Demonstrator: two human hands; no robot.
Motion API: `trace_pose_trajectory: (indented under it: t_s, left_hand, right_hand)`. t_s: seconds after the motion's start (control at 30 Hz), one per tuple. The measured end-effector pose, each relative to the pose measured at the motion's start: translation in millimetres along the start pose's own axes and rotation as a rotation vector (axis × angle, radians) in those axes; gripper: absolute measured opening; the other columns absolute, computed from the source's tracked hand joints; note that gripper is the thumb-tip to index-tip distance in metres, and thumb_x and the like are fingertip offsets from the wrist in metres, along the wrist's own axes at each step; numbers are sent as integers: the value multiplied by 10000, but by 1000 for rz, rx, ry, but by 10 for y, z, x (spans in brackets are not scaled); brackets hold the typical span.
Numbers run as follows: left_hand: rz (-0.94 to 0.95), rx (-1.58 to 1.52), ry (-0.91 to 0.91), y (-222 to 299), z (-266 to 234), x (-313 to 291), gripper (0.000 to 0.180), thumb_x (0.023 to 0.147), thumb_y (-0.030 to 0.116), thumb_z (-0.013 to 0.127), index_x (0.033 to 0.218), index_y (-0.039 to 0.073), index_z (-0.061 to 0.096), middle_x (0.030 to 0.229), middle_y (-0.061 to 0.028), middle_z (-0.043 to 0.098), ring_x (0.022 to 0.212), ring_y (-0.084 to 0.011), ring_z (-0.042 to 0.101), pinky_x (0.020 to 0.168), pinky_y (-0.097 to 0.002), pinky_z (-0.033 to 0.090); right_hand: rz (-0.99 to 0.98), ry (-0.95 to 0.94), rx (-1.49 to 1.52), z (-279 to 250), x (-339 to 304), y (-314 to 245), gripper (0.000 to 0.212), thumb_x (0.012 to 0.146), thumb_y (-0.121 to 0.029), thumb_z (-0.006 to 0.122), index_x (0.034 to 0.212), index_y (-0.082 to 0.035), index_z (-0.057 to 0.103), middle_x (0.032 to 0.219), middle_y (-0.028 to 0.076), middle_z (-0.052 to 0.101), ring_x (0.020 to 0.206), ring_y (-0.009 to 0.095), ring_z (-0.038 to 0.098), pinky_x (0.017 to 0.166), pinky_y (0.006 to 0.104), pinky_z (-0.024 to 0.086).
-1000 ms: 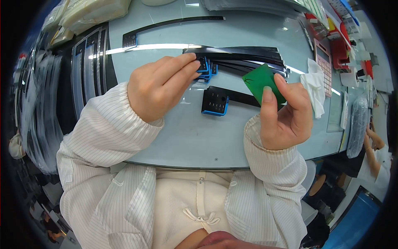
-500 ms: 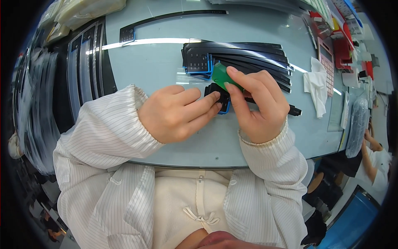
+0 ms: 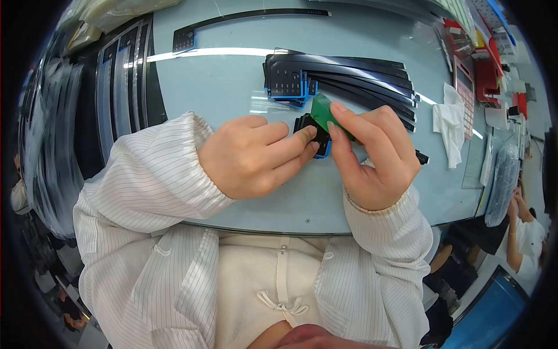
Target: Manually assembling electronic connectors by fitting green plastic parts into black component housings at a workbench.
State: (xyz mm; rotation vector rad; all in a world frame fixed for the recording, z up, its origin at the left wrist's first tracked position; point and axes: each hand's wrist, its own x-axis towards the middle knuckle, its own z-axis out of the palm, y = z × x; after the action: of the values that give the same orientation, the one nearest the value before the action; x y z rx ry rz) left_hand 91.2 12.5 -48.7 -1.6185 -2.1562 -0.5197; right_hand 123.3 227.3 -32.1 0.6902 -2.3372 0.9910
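My left hand (image 3: 254, 156) presses its fingertips together on the near end of a black strip panel (image 3: 323, 149) with a blue edge. Between thumb and fingers of my right hand (image 3: 378, 152) is a flat green plastic card (image 3: 324, 114), tilted over that same end, its lower edge close to my left fingertips. I cannot tell whether the card touches the panel. Most of the strip runs hidden under my right hand, and its far tip shows to the right. Just beyond my hands lies a fanned stack of similar black strips (image 3: 285, 81) with blue-edged ends.
One more black strip (image 3: 250, 17) lies at the back of the glass-topped table (image 3: 221, 87). Further strips (image 3: 119, 75) stand at the left, beside clear plastic sleeves (image 3: 55, 145). On the right are a white tissue (image 3: 449, 125) and a pink calculator (image 3: 464, 96). Another person (image 3: 526, 232) is at far right.
The green card has turned more upright in my right hand. My hands and the things on the table all sit slightly further right in the picture. My left fingers stay on the panel.
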Motion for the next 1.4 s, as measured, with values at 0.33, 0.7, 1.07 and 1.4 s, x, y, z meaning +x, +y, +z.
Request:
trace_pose_trajectory:
  t_s: [0.33,0.7,1.07,1.4]
  left_hand:
    - [1,-21,15,-13,1,8,193,772,75,724,948,-2,741,945,-50,663,689,-123,550,488,-257,418]
    - [38,-119,16,-46,-40,10,336,721,16,762,1041,-76,720,1030,-189,711,634,-151,585,499,-262,479]
    - [-213,-120,208,-237,-253,81,305,776,-97,784,1070,-60,715,1033,-177,730,853,-269,749,751,-283,630]
    - [-234,105,159,-304,-132,50,330,710,-3,854,1016,-20,734,1015,-138,742,691,-187,671,583,-277,550]
  right_hand:
    - [-10,-17,9,-14,2,7,334,690,155,758,1009,59,741,743,100,649,603,165,558,511,250,424]
    - [27,173,0,-120,8,28,313,738,164,735,1041,89,717,785,88,665,624,127,547,521,228,402]
    - [-4,324,-39,-239,-41,24,330,746,133,747,1067,63,711,870,118,704,669,163,597,563,243,481]
    - [12,291,-58,-238,-19,18,342,758,116,756,1091,51,712,849,105,693,666,150,587,556,232,481]
